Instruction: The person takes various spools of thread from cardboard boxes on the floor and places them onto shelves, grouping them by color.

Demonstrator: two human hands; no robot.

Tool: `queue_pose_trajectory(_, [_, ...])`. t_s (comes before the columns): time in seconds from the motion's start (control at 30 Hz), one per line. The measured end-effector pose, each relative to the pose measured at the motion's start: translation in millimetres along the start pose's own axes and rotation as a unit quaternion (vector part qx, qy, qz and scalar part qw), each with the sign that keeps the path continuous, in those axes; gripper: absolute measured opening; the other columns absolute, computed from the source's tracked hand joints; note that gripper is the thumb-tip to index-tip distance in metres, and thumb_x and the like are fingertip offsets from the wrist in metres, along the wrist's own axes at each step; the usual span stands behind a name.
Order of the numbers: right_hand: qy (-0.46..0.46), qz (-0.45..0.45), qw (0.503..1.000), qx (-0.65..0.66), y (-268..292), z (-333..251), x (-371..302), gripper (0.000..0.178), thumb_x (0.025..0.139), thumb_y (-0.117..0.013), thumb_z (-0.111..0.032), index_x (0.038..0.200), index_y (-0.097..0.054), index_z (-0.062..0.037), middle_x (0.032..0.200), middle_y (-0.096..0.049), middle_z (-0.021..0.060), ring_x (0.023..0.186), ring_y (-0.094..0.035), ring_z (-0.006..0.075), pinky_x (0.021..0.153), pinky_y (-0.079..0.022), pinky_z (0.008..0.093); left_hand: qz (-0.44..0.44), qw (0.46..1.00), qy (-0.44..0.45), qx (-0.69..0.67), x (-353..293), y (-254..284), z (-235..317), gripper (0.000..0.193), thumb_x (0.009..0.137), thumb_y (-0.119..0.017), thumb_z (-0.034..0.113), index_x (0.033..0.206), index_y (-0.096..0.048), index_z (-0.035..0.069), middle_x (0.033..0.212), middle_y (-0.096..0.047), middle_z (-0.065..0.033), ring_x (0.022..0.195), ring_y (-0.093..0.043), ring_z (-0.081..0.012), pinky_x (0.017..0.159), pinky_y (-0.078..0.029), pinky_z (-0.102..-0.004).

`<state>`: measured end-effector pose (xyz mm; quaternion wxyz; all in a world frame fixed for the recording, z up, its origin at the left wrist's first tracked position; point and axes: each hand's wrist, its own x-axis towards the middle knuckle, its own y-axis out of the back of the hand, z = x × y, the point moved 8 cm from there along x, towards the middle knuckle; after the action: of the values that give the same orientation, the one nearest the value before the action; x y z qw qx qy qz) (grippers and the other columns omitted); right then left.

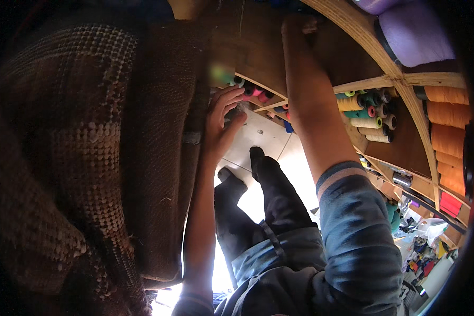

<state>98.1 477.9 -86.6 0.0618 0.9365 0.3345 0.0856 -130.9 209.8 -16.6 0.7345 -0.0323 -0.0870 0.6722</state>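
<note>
My left hand point(224, 118) is raised beside a thick brown woven fabric point(158, 142). Its fingers are lightly bent, the thumb stands apart, and I see nothing in it. Up at the top, my right hand point(300, 23) reaches over a dark brown board point(347, 52) of the wooden shelving. Shadow covers most of its fingers, so whether it grips anything is unclear. Below the fingers of my left hand, several pink and dark thread spools point(258, 94) sit in a compartment.
On my right, curved wooden shelving point(400, 84) holds yellow and green thread cones point(371, 113), orange spools point(447, 137) and purple spools point(413, 34). A checked brown textile point(95, 158) hangs at far left. Scraps point(424, 253) lie lower right. Tiled floor point(263, 134) shows by my feet.
</note>
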Motion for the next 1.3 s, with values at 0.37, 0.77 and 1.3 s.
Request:
queue_pose_trajectory(0.37, [0.013,-0.052,0.998,-0.026,-3,9,-25,0.040,0.081,-0.057,-0.014,0.118,-0.049,0.0000,0.117,-0.053,0.0245,0.108,-0.052,0.0362,0.091,-0.040,0.0431,-0.002,1.000,0.006,-0.013,2,-1,-1,0.043,0.078,-0.055,0.000,0.121,-0.048,-0.001,0.127,-0.044,-0.0134,0.117,-0.046,-0.0243,0.101,-0.033,-0.0361])
queue_pose_trajectory(0.77, [0.031,-0.112,0.991,-0.063,17,-11,-50,0.039,0.083,-0.053,-0.014,0.120,-0.049,-0.0001,0.118,-0.053,0.0251,0.109,-0.052,0.0372,0.092,-0.040,0.0432,0.015,0.999,0.045,0.002,-2,-5,1,0.035,0.086,-0.055,0.007,0.120,-0.049,-0.001,0.120,-0.052,-0.0135,0.111,-0.050,-0.0218,0.094,-0.039,-0.0332])
queue_pose_trajectory(1.3, [0.012,-0.410,0.912,-0.003,335,-110,-260,0.057,0.096,-0.031,-0.029,0.144,-0.011,-0.0047,0.151,-0.007,0.0153,0.140,-0.004,0.0281,0.112,-0.007,0.0366,-0.078,0.940,0.260,-0.208,-134,-198,43,0.077,0.091,-0.031,0.060,0.146,-0.010,0.010,0.151,-0.012,-0.0051,0.139,-0.008,-0.0220,0.111,-0.011,-0.0379])
